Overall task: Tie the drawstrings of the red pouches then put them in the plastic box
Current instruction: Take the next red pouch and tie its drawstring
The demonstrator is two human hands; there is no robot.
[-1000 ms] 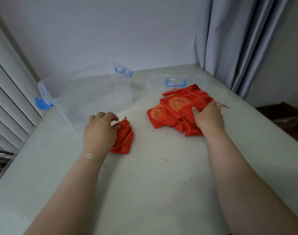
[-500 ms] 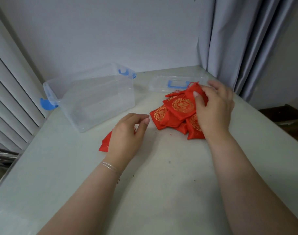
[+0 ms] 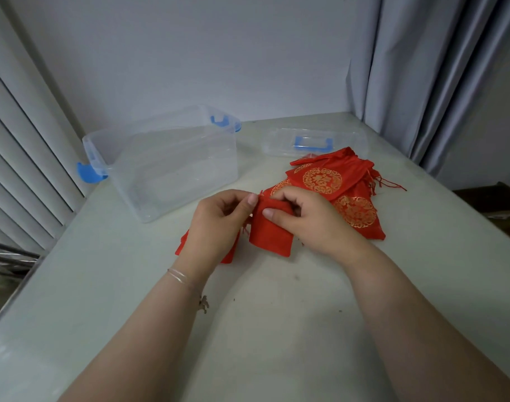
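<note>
Both hands hold one red pouch (image 3: 269,236) above the table's middle. My left hand (image 3: 219,224) pinches its top left corner, and my right hand (image 3: 303,219) grips its gathered top edge. A second red pouch (image 3: 180,247) lies flat on the table, mostly hidden under my left hand. A pile of red pouches (image 3: 335,192) with gold round prints lies to the right, their drawstrings trailing loose. The clear plastic box (image 3: 172,161) with blue latches stands open and holds nothing at the back left.
The box's clear lid (image 3: 314,142) with a blue handle lies behind the pile. The white table (image 3: 262,329) ends at a wall behind, blinds on the left and a grey curtain (image 3: 422,82) on the right.
My right hand left the pile with one pouch and brought it to the middle. My left hand let go of the first pouch and moved right to pinch the new one.
</note>
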